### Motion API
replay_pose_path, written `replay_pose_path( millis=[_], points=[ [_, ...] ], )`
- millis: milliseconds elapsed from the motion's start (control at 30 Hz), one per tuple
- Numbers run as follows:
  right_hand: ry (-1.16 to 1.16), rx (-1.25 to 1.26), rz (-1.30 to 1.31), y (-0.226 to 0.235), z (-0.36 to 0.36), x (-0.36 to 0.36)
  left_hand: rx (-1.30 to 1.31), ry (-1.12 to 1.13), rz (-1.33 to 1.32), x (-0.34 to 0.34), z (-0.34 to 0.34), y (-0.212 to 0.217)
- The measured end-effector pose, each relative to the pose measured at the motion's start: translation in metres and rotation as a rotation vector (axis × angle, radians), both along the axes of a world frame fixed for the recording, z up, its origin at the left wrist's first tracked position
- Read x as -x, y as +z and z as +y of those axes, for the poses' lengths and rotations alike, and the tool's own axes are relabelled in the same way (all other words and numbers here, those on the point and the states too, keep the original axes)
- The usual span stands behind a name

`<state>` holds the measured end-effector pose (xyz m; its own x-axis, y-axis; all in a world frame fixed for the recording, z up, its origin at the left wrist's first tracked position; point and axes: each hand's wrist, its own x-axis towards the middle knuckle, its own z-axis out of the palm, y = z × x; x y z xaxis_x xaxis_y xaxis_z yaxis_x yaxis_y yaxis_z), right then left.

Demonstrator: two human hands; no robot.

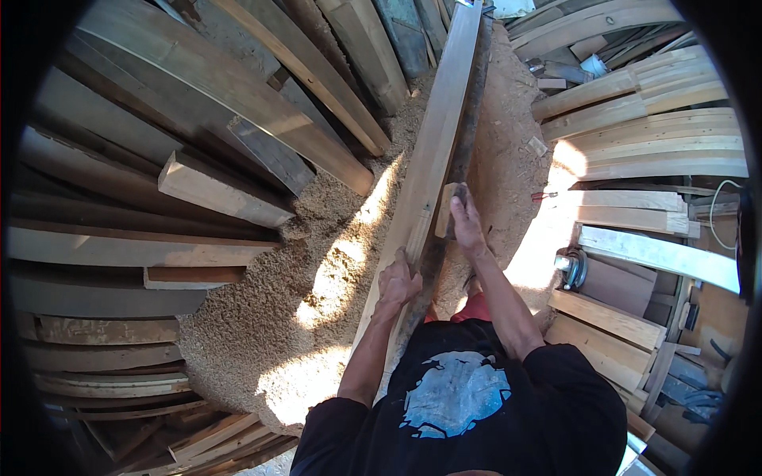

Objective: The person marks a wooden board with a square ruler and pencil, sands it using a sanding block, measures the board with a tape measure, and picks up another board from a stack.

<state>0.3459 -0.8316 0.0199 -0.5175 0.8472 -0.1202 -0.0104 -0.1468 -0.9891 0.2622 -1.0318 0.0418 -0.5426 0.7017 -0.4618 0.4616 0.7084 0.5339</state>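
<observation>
A long pale wooden plank [435, 147] runs away from me, up through the middle of the view. My left hand [399, 281] rests on its near part with the fingers curled; what they hold, if anything, is hidden. Just ahead of those fingertips, a narrow light strip [421, 226] lies along the plank's face. Beside the plank's right edge, my right hand [468, 224] is closed on a small wooden block [448, 209], its fingers along the block's right side. A darker beam [463, 151] shows below and to the right of the plank.
Stacked boards [214, 87] fan out on the left, and more timber [659, 147] lies on the right. Wood shavings [262, 317] cover the floor at left. A round metal power tool [571, 268] sits near the right-hand boards. A white cable loop [714, 210] hangs at far right.
</observation>
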Motion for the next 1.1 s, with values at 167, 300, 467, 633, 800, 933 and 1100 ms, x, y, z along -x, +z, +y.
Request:
replay_pose_path(
  millis=[167, 300, 467, 633, 800, 933, 1100],
  points=[
    [-0.022, -0.046, -0.252, -0.011, -0.048, 0.019, -0.039, 0.043, -0.054, -0.003, 0.0, -0.003],
    [-0.041, -0.202, -0.284, -0.017, -0.028, 0.027, -0.079, 0.067, -0.056, -0.005, -0.004, -0.005],
    [-0.063, -0.279, -0.287, -0.014, -0.011, 0.034, -0.093, 0.03, -0.021, -0.006, -0.002, -0.001],
    [-0.06, -0.199, -0.31, -0.012, -0.02, 0.03, -0.114, 0.055, -0.066, -0.005, -0.003, -0.003],
    [-0.11, -0.283, -0.375, -0.028, 0.094, 0.073, -0.129, 0.052, -0.036, -0.006, -0.005, -0.006],
    [-0.121, -0.312, -0.362, -0.019, 0.103, 0.079, -0.128, 0.041, -0.028, -0.005, -0.002, -0.003],
    [-0.147, -0.273, -0.364, -0.012, 0.016, 0.05, -0.131, 0.044, -0.027, -0.005, -0.003, 0.0]
  ],
)
